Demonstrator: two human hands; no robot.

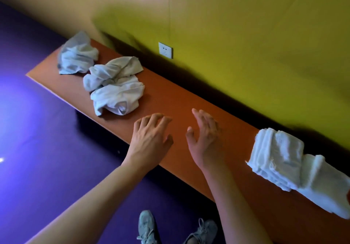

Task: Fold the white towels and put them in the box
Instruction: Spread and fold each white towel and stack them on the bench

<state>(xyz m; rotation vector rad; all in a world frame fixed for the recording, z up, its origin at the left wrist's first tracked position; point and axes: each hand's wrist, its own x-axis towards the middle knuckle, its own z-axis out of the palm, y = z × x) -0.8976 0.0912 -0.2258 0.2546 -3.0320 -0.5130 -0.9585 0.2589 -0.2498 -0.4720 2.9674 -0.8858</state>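
Three crumpled white towels lie in a row on the orange tabletop [180, 99], all on the far-left side of the wall socket [165, 50]. The farthest crumpled towel [76, 54] sits near the tabletop's far-left end, greyish in the dim light. The middle crumpled towel [111, 71] touches it and bunches up just below-left of the socket. The nearest crumpled towel [117, 96] presses against the middle one and reaches almost to the tabletop's front edge.

Well to the right of the socket, at the other end of the tabletop, two folded towels rest side by side — the upper folded towel [276, 156] in a thick layered stack, and the lower folded towel [325, 188] touching it and running out of the picture's right edge. No box shows in this view.

Both hands hover over the bare middle stretch of the tabletop, below the socket and between the crumpled and folded towels. The left hand [149, 137] is palm down with fingers spread and slightly curled, holding nothing. The right hand [206, 135] is turned edge-on, fingers extended and loosely apart — also empty.

The socket is set in a yellow-green wall [246, 35] directly behind the tabletop. Purple floor [37, 130] lies on the near side, and two pale sneakers [147, 226] show at the bottom.
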